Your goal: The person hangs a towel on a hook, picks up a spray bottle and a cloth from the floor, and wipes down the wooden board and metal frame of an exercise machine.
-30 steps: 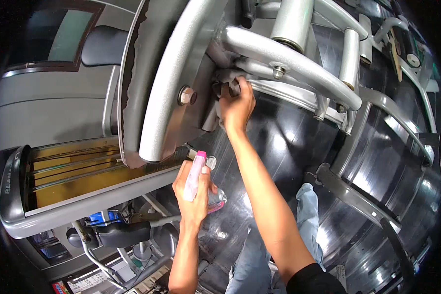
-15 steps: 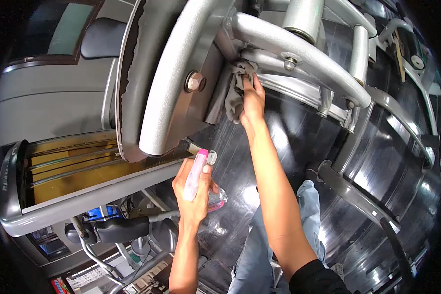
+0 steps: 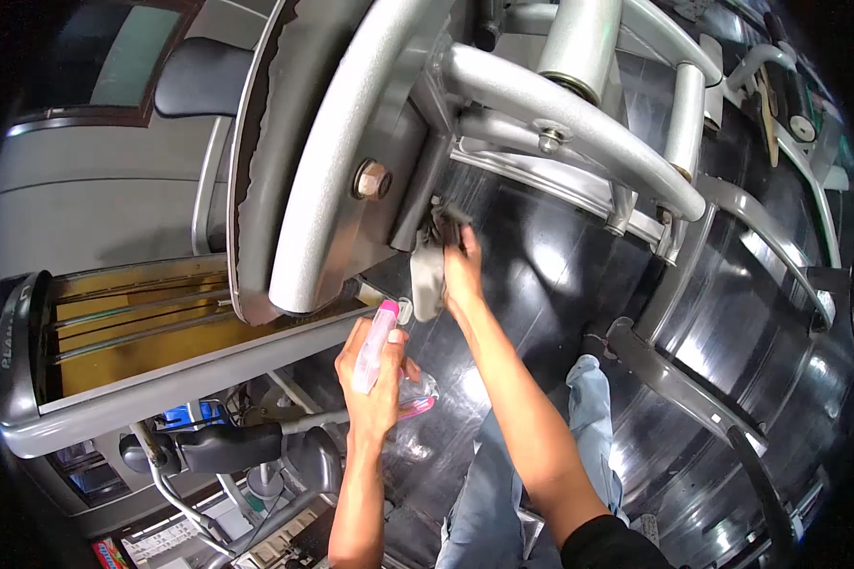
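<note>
My left hand [image 3: 370, 384] is wrapped round a clear and pink spray bottle [image 3: 380, 343], whose pink top points up and away from me. Part of the bottle is hidden by my fingers. Further forward, my right hand [image 3: 462, 275] grips a crumpled grey cloth [image 3: 429, 280], which hangs down past the fingers. The cloth is next to the lower end of a dark grey frame tube [image 3: 422, 190] on the exercise machine. Whether it touches the tube I cannot tell.
A thick silver frame bar [image 3: 337, 161] with a large bolt [image 3: 372, 179] stands at my left front. A curved silver bar [image 3: 579, 119] crosses ahead. Low grey tubing [image 3: 683, 384] lies on the right over the dark shiny floor [image 3: 541, 313]. A black padded seat [image 3: 228, 446] is at lower left.
My right hand has drawn the cloth back toward me and slightly left, down from the frame joint. My left hand and the spray bottle have barely moved.
</note>
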